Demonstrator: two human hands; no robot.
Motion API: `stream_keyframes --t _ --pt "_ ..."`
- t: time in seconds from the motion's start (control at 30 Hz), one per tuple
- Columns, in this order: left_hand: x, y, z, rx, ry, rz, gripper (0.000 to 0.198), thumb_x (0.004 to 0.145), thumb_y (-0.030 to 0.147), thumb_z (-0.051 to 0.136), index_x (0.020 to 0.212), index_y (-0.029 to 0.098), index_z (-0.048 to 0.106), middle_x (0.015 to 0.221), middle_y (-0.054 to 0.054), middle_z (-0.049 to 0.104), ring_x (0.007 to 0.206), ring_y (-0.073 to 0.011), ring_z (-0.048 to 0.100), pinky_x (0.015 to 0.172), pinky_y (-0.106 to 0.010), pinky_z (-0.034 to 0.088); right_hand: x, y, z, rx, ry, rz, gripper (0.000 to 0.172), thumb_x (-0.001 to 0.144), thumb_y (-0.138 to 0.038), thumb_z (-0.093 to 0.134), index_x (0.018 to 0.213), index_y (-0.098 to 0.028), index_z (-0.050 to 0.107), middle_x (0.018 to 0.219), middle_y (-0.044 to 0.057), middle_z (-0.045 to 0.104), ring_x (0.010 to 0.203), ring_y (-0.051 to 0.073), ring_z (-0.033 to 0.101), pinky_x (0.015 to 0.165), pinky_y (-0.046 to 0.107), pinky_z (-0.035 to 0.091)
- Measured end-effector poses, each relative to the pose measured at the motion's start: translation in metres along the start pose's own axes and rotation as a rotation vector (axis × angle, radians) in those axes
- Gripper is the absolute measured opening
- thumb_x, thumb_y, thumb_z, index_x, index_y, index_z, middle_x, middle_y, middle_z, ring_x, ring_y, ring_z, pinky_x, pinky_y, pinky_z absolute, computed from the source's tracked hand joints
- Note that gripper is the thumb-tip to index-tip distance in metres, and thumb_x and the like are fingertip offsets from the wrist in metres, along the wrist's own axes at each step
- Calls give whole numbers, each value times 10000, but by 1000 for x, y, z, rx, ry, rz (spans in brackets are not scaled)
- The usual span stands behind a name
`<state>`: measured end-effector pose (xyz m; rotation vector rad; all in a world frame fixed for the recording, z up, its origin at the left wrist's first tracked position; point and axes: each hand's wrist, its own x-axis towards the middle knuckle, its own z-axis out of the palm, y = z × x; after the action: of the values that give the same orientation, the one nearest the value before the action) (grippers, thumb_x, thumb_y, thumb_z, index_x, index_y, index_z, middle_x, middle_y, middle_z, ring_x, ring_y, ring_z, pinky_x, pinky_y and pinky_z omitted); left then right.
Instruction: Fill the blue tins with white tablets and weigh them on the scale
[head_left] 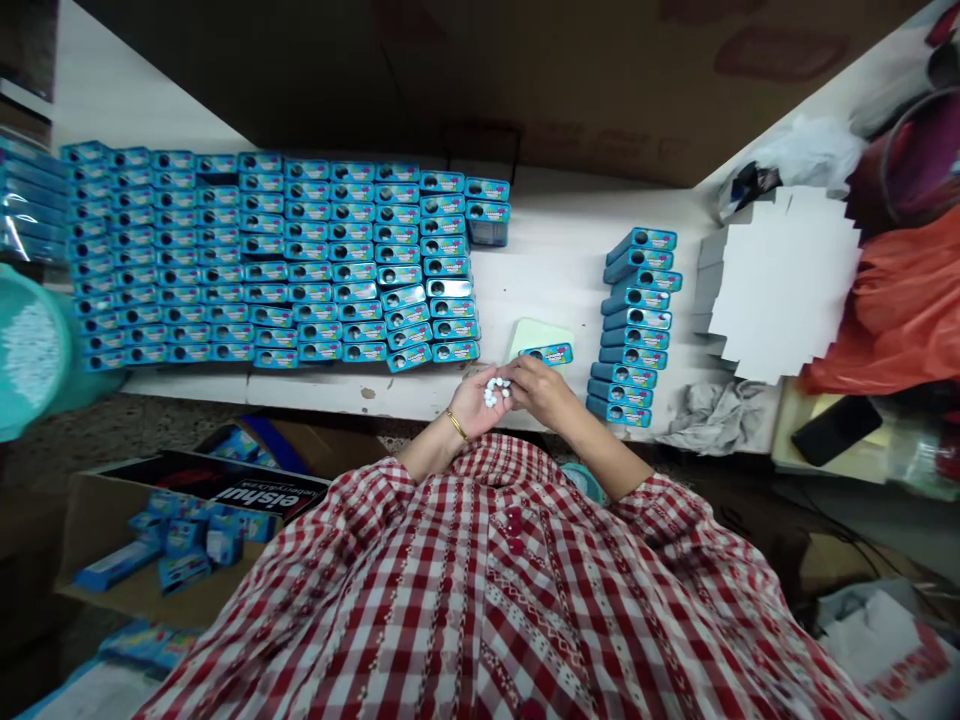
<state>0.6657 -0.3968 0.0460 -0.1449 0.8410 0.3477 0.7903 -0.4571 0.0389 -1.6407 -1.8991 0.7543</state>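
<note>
My left hand (474, 400) is cupped palm up at the table's front edge and holds several small white pieces (496, 390). My right hand (541, 388) is curled against it, fingertips touching the white pieces. Just beyond my hands a single blue box (547, 353) lies on a pale green tray (534, 335). A gold bangle circles my left wrist.
Rows of blue boxes (270, 260) cover the white table (555, 250) at the left. A leaning stack of blue boxes (634, 325) stands right of my hands. White flat cartons (780, 280), a grey rag (709, 412), a teal basin (30, 350) and a floor carton (172, 530) surround.
</note>
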Motion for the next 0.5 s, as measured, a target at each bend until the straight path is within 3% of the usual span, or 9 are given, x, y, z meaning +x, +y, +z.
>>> stream_keyframes --t 0.13,0.27,0.5 --pt "6 -1 2 56 9 10 244 853 147 406 762 76 621 666 -64 643 629 -116 608 691 -239 488 -3 9 -6 26 77 41 148 790 -94 470 858 -169 578 876 70 555 823 163 541 729 292 481" --pt "2 5 2 118 34 25 235 819 147 434 883 42 634 853 -139 677 842 -186 638 833 -307 475 -8 22 -17 21 220 100 120 792 -117 480 829 -186 570 854 55 544 777 143 542 663 256 478" --pt "-7 12 -8 97 68 64 271 809 157 443 988 54 618 961 -158 671 1001 -224 601 904 -335 450 -5 36 -20 -158 142 133 176 838 -179 456 918 -195 612 934 79 589 847 176 574 729 300 498"
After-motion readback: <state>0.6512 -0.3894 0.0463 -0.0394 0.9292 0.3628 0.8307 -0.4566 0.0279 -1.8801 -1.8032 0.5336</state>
